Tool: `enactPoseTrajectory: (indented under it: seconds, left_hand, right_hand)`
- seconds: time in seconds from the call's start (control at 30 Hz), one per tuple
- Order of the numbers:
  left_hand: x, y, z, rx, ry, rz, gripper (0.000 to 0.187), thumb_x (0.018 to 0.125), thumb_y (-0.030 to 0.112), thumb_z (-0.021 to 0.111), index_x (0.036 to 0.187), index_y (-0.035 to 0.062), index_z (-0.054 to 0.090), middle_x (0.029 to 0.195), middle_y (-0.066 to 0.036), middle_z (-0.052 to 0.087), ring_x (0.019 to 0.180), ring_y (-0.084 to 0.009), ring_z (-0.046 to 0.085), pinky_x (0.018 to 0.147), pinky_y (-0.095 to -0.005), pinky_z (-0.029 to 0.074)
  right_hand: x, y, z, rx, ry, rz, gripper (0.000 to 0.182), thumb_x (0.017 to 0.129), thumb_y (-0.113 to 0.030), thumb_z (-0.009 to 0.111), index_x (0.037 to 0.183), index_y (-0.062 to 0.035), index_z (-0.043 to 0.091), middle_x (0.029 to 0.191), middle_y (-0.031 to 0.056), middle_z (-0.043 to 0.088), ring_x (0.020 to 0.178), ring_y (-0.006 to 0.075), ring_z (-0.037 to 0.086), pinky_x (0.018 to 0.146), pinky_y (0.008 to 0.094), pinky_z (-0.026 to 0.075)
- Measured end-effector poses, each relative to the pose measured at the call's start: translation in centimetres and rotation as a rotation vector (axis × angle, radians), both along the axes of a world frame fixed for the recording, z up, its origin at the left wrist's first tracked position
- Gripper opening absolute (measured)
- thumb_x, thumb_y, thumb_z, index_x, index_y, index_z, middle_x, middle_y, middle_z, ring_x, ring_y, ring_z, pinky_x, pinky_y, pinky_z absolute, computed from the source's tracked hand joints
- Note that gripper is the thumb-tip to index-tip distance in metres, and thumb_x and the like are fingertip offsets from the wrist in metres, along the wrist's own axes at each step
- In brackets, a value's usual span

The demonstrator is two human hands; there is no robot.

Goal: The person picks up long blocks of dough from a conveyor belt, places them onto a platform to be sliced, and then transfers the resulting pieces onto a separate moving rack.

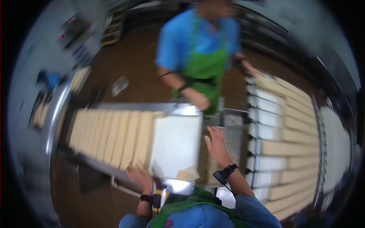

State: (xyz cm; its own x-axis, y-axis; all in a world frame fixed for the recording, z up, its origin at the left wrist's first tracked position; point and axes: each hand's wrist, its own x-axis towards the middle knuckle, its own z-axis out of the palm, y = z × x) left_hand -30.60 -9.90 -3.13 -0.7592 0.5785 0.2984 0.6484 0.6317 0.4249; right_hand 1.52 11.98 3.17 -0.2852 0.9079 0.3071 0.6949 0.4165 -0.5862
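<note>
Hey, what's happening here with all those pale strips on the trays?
A person in a green apron grips the near edge of a metal tray of pale strips with the left hand. The right hand reaches open toward the gap beside a rack stacked with more strips. A co-worker in a blue shirt stands opposite. The picture is blurred.
</note>
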Motion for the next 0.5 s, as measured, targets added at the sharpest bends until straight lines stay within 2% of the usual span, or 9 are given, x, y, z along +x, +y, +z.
enactPoseTrajectory:
  seconds: [0.07,0.13,0.17,0.23,0.3,0.33,0.4,0.47,0.5]
  left_hand:
    - [-0.4,-1.3,-0.1,-0.051,-0.124,0.063,0.078,0.090,0.035,0.076,0.147,-0.0051,0.042,0.144,-0.032,0.038,0.132,-0.0481,0.042,0.112,-0.0539,0.035]
    - [-0.9,-1.8,0.1,-0.061,-0.189,0.132,0.080,0.087,0.035,0.079,0.146,-0.0057,0.042,0.141,-0.032,0.038,0.130,-0.0479,0.043,0.110,-0.0537,0.037]
    - [-1.5,-2.0,0.2,0.005,-0.278,0.096,0.080,0.085,0.032,0.080,0.144,-0.0058,0.043,0.139,-0.032,0.038,0.127,-0.0480,0.045,0.108,-0.0532,0.039]
    - [-1.9,-1.6,1.1,0.068,-0.372,0.063,0.080,0.083,0.030,0.082,0.143,-0.0059,0.043,0.137,-0.031,0.037,0.124,-0.0481,0.047,0.106,-0.0527,0.041]
    - [-1.4,-0.4,2.6,0.087,-0.462,-0.087,0.080,0.081,0.026,0.084,0.143,-0.0047,0.043,0.134,-0.030,0.036,0.121,-0.0488,0.049,0.103,-0.0513,0.045]
    - [-1.3,-0.6,2.4,0.050,-0.406,-0.126,0.083,0.080,0.025,0.084,0.145,-0.0039,0.041,0.131,-0.030,0.037,0.119,-0.0497,0.049,0.103,-0.0517,0.045]
    - [-1.3,-0.3,2.2,0.036,-0.464,-0.117,0.085,0.080,0.024,0.084,0.146,-0.0037,0.039,0.131,-0.030,0.037,0.119,-0.0498,0.049,0.102,-0.0518,0.046]
    - [-1.2,-0.2,1.6,0.025,-0.467,-0.136,0.088,0.080,0.025,0.084,0.148,-0.0031,0.036,0.131,-0.029,0.036,0.118,-0.0494,0.049,0.101,-0.0523,0.047]
    - [-1.3,-0.1,1.7,0.026,-0.473,-0.134,0.088,0.080,0.025,0.084,0.148,-0.0031,0.036,0.131,-0.029,0.036,0.118,-0.0494,0.049,0.101,-0.0523,0.047]
  right_hand:
    - [-6.5,1.6,-1.7,-0.009,0.020,0.198,0.044,0.095,-0.017,0.068,0.134,0.0016,0.060,0.125,0.0192,0.060,0.119,0.0385,0.053,0.103,0.0489,0.042]
    - [-12.9,3.4,-3.9,-0.033,0.022,0.335,0.045,0.094,-0.018,0.069,0.134,0.0015,0.061,0.123,0.0189,0.060,0.117,0.0386,0.053,0.102,0.0489,0.043]
    - [-15.8,4.2,-4.6,-0.046,0.019,0.398,0.045,0.094,-0.018,0.069,0.134,0.0013,0.061,0.120,0.0186,0.061,0.115,0.0386,0.054,0.101,0.0489,0.043]
    - [-21.2,5.6,-4.7,-0.058,-0.033,0.422,0.045,0.093,-0.019,0.070,0.132,0.0015,0.062,0.120,0.0188,0.060,0.115,0.0386,0.053,0.101,0.0490,0.043]
    - [-25.4,7.3,-5.2,-0.066,-0.091,0.430,0.045,0.092,-0.019,0.070,0.131,0.0016,0.062,0.119,0.0190,0.060,0.116,0.0386,0.053,0.101,0.0490,0.043]
    - [-27.0,8.2,-5.6,0.005,-0.076,0.435,0.046,0.091,-0.022,0.071,0.129,0.0011,0.063,0.120,0.0184,0.059,0.117,0.0377,0.052,0.100,0.0498,0.043]
    - [-29.6,9.2,-5.8,0.072,-0.067,0.439,0.046,0.090,-0.025,0.072,0.128,0.0006,0.063,0.122,0.0177,0.058,0.118,0.0368,0.052,0.100,0.0506,0.042]
    - [-31.2,9.8,-5.5,0.028,-0.304,0.362,0.048,0.089,-0.028,0.074,0.126,0.0012,0.064,0.121,0.0156,0.057,0.118,0.0331,0.051,0.099,0.0496,0.039]
    - [-31.8,10.1,-5.6,0.028,-0.310,0.363,0.048,0.089,-0.028,0.074,0.126,0.0012,0.064,0.121,0.0156,0.057,0.118,0.0331,0.051,0.099,0.0496,0.039]
